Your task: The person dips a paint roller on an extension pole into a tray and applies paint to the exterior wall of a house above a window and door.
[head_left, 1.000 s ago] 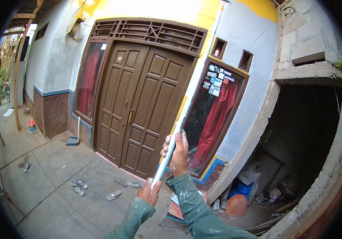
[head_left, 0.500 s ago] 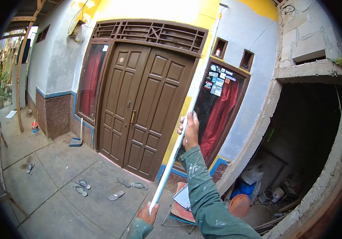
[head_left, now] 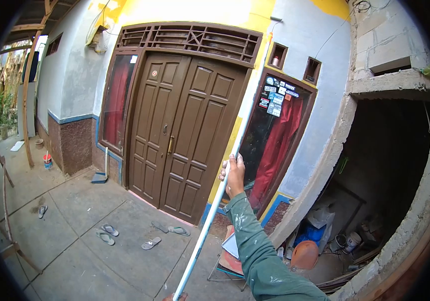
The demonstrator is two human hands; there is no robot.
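A long white extension pole (head_left: pixel 210 220) slants up across the view, in front of the house wall. Its upper end has an orange tip, with a small dark piece above it near the yellow and pale-grey paint edge. My right hand (head_left: pixel 233 175), in a paint-spotted green sleeve, is closed around the pole at mid-length. At the bottom edge my left hand (head_left: pixel 174 297) grips the lower end, mostly cut off by the frame. Below my right forearm a paint tray (head_left: pixel 231 247) rests on a small stool (head_left: pixel 229 266), partly hidden by the sleeve.
Brown double doors (head_left: pixel 175 130) stand ahead, beside a window (head_left: pixel 270 145) with red curtains. Several sandals (head_left: pixel 109 230) lie on the concrete floor. A dustpan (head_left: pixel 99 177) leans near the wall. On the right, a rough doorway holds buckets (head_left: pixel 352 242) and an orange basin (head_left: pixel 304 254).
Both hands and the pole have moved lower in view, the left hand almost out of the frame. The pole's top end sits lower against the wall. My view has shifted slightly.
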